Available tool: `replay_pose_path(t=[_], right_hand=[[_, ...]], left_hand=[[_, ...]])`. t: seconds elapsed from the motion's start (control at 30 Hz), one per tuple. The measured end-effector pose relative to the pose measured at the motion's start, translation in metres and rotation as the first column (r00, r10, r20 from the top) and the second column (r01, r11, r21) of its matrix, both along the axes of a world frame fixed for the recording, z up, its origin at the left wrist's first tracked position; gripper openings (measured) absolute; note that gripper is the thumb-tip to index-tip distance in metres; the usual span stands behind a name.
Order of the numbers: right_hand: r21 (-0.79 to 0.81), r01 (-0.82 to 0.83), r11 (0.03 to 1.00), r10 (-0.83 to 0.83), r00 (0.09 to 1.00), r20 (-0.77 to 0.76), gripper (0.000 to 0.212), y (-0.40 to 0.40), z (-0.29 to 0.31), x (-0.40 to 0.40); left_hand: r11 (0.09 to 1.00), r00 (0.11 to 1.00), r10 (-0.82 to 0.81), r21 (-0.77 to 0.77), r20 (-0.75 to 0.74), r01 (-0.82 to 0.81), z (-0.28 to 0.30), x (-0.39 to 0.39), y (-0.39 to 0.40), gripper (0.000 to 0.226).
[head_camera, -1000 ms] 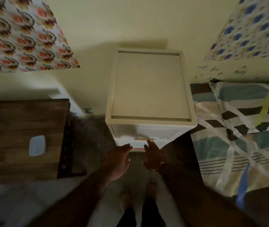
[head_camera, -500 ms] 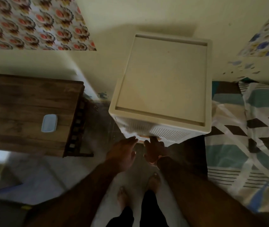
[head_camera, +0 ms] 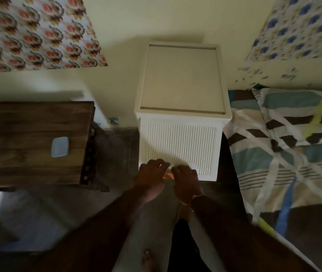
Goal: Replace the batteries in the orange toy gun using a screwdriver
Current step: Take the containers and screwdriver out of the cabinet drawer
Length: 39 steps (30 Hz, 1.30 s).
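Orange toy gun [head_camera: 168,175] – only a blurred orange sliver shows between the two hands at the near bottom edge of the ribbed cream plastic drawer unit [head_camera: 181,146]. Left hand [head_camera: 151,178] and right hand [head_camera: 185,180] curl there; whether they grip anything I cannot tell. A pale rounded-rectangle lid [head_camera: 60,147] lies on the dark wooden table [head_camera: 28,124], left

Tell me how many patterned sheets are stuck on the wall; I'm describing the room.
2. One patterned sheet with red and brown motifs is at upper left above the wooden table; one with blue motifs is at upper right above the bed. Others may lie outside the view.
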State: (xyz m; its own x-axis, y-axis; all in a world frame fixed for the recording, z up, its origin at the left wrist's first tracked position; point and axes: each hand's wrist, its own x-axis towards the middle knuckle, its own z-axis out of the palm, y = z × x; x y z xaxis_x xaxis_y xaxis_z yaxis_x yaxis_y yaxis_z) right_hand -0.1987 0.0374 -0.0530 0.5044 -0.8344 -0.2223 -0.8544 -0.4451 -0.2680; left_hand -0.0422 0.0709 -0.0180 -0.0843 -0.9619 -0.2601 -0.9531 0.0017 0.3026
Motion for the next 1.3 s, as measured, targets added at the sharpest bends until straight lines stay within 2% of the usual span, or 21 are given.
replay_pose_path(t=[0.23, 0.43, 0.53, 0.63, 0.83, 0.93, 1.0, 1.1, 1.2, 1.3], right_hand=[[-0.164, 0.001, 0.986, 0.014, 0.996, 0.09, 0.038, 0.03, 0.049, -0.008], [-0.29, -0.094, 0.952, 0.124, 0.988, 0.089, 0.024, 0.016, 0.083, -0.019], [-0.286, -0.106, 0.952, 0.141, 0.984, 0.106, 0.02, -0.004, 0.095, -0.022], [-0.273, -0.134, 0.953, 0.168, 0.98, 0.104, 0.021, -0.022, 0.095, -0.023], [-0.319, -0.151, 0.935, 0.176, 0.983, 0.049, 0.036, -0.068, 0.087, -0.016], [-0.442, -0.123, 0.889, 0.133, 0.991, -0.007, 0.036, -0.094, 0.083, -0.008], [-0.492, -0.077, 0.867, 0.084, 0.996, -0.008, 0.05, -0.115, 0.084, -0.007], [-0.487, -0.028, 0.873, 0.026, 1.0, -0.012, 0.073, -0.145, 0.088, -0.009], [-0.531, -0.113, 0.84, 0.089, 0.994, -0.07, 0.067, -0.162, 0.087, -0.012], [-0.566, -0.145, 0.811, 0.117, 0.989, -0.085, 0.057, -0.162, 0.082, -0.014]], left_hand=[[0.971, 0.985, -0.118, -0.193, 0.122, 0.14, 0.034, 0.005, 0.033, 0.048], [0.903, 0.95, -0.204, -0.33, 0.236, 0.276, 0.061, 0.009, 0.011, 0.016], [0.872, 0.933, -0.228, -0.368, 0.28, 0.324, 0.067, 0.011, -0.006, 0.012], [0.876, 0.925, -0.234, -0.348, 0.299, 0.334, 0.068, 0.011, -0.022, 0.016], [0.918, 0.952, -0.049, -0.362, 0.301, 0.162, 0.066, 0.007, -0.063, 0.042], [0.906, 0.935, 0.013, -0.4, 0.354, 0.139, 0.063, 0.008, -0.089, 0.057], [0.892, 0.933, 0.058, -0.437, 0.356, 0.111, 0.064, 0.01, -0.109, 0.065], [0.891, 0.938, 0.075, -0.446, 0.339, 0.09, 0.07, 0.016, -0.133, 0.077], [0.909, 0.931, 0.06, -0.406, 0.361, 0.099, 0.071, 0.026, -0.146, 0.08], [0.909, 0.933, 0.074, -0.408, 0.352, 0.082, 0.068, 0.029, -0.143, 0.074]])
